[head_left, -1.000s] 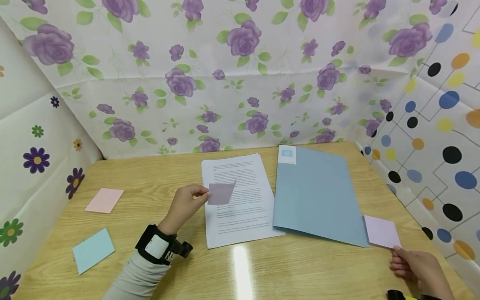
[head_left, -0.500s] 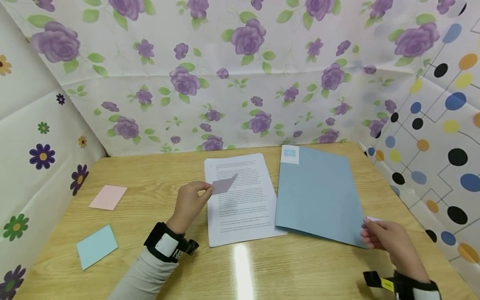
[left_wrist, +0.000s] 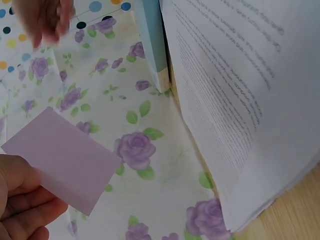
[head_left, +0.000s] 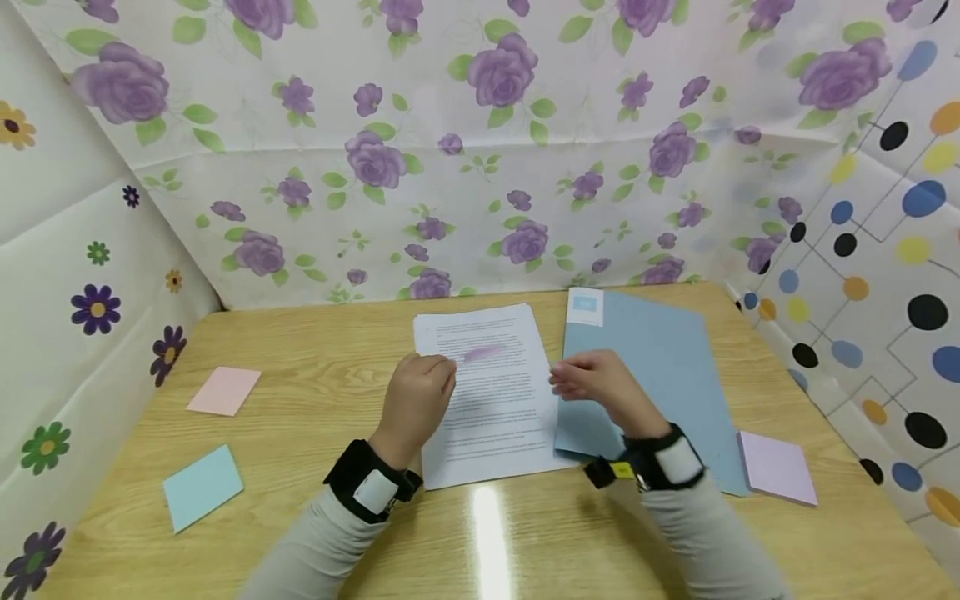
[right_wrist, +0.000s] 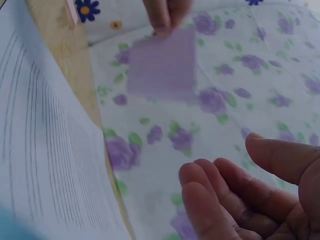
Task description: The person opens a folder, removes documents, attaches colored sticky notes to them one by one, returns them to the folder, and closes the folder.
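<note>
Between thumb and fingers my left hand (head_left: pixel 417 400) pinches a single purple sticky note (left_wrist: pixel 67 160), held above the printed sheets (head_left: pixel 487 433). From the head the note shows only as a thin blurred sliver; both wrist views show its flat face. My right hand (head_left: pixel 603 385) hovers over the left edge of the blue folder (head_left: pixel 652 358), beside the sheets. Its fingers (right_wrist: pixel 205 210) are loosely bent with the thumb apart, and nothing lies between them. A pad of purple sticky notes (head_left: pixel 777 468) rests by the folder's lower right corner.
On the left of the wooden table (head_left: pixel 322 350) lie a pink sticky note pad (head_left: pixel 224 391) and a light blue one (head_left: pixel 203 488). Flower-patterned sheeting (head_left: pixel 315 225) rises behind the table, with patterned sheets at both sides.
My right hand has left the purple pad and moved left across the folder toward the sheets. My left hand has shifted slightly right and turned the purple note nearly edge-on to the head view.
</note>
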`<state>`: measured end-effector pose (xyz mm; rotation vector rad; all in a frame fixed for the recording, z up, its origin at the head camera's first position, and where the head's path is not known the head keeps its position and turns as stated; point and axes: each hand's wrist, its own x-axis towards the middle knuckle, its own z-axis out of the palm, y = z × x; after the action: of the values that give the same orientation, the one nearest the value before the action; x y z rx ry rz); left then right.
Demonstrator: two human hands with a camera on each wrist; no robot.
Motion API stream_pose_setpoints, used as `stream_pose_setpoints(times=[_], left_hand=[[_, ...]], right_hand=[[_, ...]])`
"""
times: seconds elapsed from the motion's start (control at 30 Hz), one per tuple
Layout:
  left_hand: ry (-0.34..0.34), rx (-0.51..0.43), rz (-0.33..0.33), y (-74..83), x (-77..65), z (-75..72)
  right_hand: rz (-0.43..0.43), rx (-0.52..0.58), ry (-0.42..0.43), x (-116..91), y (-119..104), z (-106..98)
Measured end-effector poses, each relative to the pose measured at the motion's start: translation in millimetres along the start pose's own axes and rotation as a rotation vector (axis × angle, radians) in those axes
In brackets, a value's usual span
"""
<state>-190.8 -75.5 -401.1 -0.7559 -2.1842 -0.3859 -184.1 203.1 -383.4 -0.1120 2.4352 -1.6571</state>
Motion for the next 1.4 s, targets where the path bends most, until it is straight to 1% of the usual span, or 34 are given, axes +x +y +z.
stream_pose_setpoints(times=[0.1, 0.17, 0.23, 0.43, 0.53, 0.6, 0.63, 0.7, 0.77, 0.83, 0.9, 0.93, 1.0, 1.07, 1.13, 1.17, 1.2, 1.27, 1.4], left_hand=[[0.038, 0.037, 0.068, 4.1, 2.2, 4.9], [0.042, 0.057, 0.089, 6.2, 2.3, 6.8], [0.033, 0.069, 0.097, 8.0, 1.2, 7.2], [0.004, 0.054, 0.076, 10.2, -3.3, 5.9], [-0.009, 0.027, 0.057, 12.1, -4.4, 5.9], [-0.032, -0.003, 0.033, 13.4, -5.0, 5.5], [-0.053, -0.032, 0.012, 14.2, -4.8, 4.5], [-0.106, -0.120, -0.054, 14.8, -3.3, 1.2], [-0.168, -0.254, -0.165, 13.5, 0.1, -3.2], [-0.203, -0.391, -0.296, 8.1, 5.7, -6.0], [-0.229, -0.491, -0.431, -1.5, 12.4, -5.1], [-0.250, -0.528, -0.498, -7.5, 15.8, -3.0], [-0.320, -0.563, -0.604, -20.6, 20.3, 4.5], [-0.432, -0.576, -0.688, -31.9, 21.8, 13.9], [-0.546, -0.581, -0.729, -39.7, 19.5, 23.3], [-0.592, -0.577, -0.734, -42.0, 17.6, 27.4], [-0.622, -0.574, -0.732, -43.6, 15.6, 31.3], [-0.649, -0.560, -0.710, -44.6, 12.1, 37.3], [-0.653, -0.495, -0.654, -43.0, 8.4, 41.5]], right_hand=[[-0.018, 0.023, -0.019, 22.1, -9.5, 17.0], [-0.018, 0.032, -0.018, 33.7, -13.5, 25.1], [-0.018, 0.037, -0.022, 42.8, -15.9, 30.9], [-0.023, 0.023, -0.066, 56.1, -17.0, 38.0], [-0.008, 0.028, -0.080, 58.7, -14.5, 38.4], [0.005, 0.040, -0.084, 60.9, -13.4, 38.7], [0.007, 0.043, -0.085, 61.9, -13.3, 38.7], [0.014, 0.047, -0.083, 64.2, -13.4, 38.9], [0.021, 0.050, -0.075, 67.0, -13.8, 38.9], [0.025, 0.050, -0.069, 69.8, -14.2, 38.8], [0.026, 0.054, -0.065, 73.8, -13.7, 38.8], [0.027, 0.059, -0.064, 76.1, -13.2, 39.0], [0.030, 0.071, -0.064, 80.8, -11.3, 40.3], [0.033, 0.077, -0.071, 85.3, -8.8, 42.5], [0.054, 0.075, -0.077, 89.0, -5.8, 45.6], [0.065, 0.069, -0.080, 90.4, -4.1, 47.2], [0.076, 0.060, -0.082, 91.8, -2.4, 48.9], [0.096, 0.036, -0.081, 94.2, 1.4, 52.6], [0.114, -0.017, -0.077, 97.7, 7.6, 59.9]])
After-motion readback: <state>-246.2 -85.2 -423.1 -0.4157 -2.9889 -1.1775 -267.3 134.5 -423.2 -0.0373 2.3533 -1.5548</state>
